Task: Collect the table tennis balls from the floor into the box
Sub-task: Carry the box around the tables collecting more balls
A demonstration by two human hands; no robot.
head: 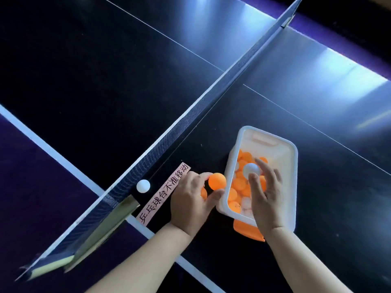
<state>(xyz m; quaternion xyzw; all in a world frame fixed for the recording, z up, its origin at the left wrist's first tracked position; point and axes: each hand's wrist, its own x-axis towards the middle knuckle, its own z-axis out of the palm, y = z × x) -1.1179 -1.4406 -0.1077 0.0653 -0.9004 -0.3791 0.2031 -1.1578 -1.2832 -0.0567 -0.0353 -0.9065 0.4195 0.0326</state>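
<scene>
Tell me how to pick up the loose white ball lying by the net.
Pinch the white ball across its middle, from above on the sign side. It lies close against the net, which blocks that side. Being round, any pair of opposite points probably serves as a grip.

A left hand (pixel 190 199) is gripping an orange ball (pixel 217 181) beside a box (pixel 293 166), while the right hand (pixel 264 193) is holding a white ball (pixel 251 169) over it.

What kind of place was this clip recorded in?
Most likely a table tennis room or club. The person stands at a dark table tennis table with white lines and a net across it. A white box of orange and white balls sits on it, beside a pink label printed in Chinese.
</scene>
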